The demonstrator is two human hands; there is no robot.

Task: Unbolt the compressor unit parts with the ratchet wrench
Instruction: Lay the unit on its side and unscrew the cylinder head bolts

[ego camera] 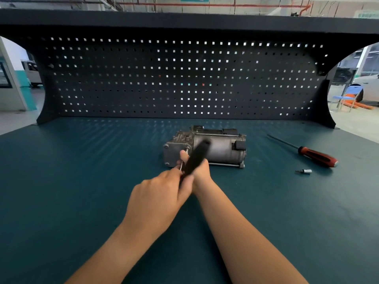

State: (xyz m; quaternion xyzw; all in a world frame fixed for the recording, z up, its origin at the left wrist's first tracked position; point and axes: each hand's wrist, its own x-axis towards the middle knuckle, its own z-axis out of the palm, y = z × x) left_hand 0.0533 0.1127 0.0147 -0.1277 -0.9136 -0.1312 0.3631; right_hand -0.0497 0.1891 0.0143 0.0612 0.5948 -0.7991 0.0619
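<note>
A grey metal compressor unit (219, 148) lies on its side in the middle of the green bench. In front of its left end, both hands meet on the ratchet wrench (196, 155), whose black handle is blurred and points up and to the right across the unit. My left hand (158, 193) grips the wrench's lower end near its head. My right hand (200, 171) sits behind the handle, fingers wrapped around it, with one fingertip by a bolt (187, 149) on the unit's end plate. The wrench head and socket are hidden by my fingers.
A screwdriver with a red and black handle (315, 156) lies to the right of the unit. A small socket bit (304, 171) lies in front of it. A dark pegboard (184, 78) rises at the back of the bench.
</note>
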